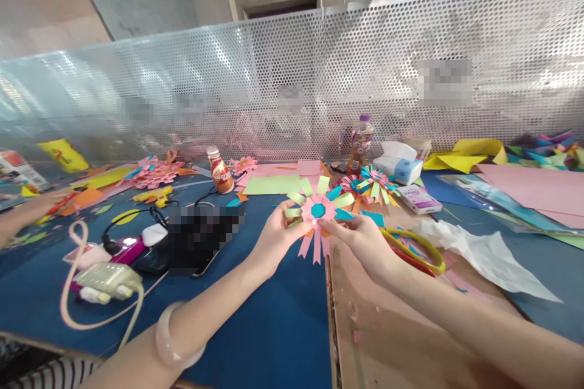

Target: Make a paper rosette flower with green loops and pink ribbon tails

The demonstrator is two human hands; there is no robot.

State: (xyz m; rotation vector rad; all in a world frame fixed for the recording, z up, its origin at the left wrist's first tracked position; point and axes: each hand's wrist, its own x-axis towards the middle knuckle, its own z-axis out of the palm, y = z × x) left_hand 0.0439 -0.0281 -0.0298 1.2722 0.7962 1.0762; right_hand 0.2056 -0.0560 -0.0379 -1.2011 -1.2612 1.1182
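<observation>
Both of my hands hold up one paper flower point(318, 211) above the table, near the middle of the view. It has a blue centre, a pink ring, and strips of green, blue and pink paper fanning outward. My left hand point(279, 231) pinches its left side, thumb toward me. On the right side, my right hand point(357, 236) grips it between thumb and fingers. Behind it lie several finished paper flowers point(376, 181) in mixed colours. Beside my right wrist rests a pair of scissors with yellow handles point(431, 249), partly covered by my forearm.
A black tablet-like device point(205, 240), a charger with cables point(112, 279) and a glue gun point(154, 196) lie to the left. Bottles point(221, 173), tissues point(396, 161) and coloured paper line the back, before a perforated metal screen point(255, 85). Another person's hand point(36, 209) is at far left.
</observation>
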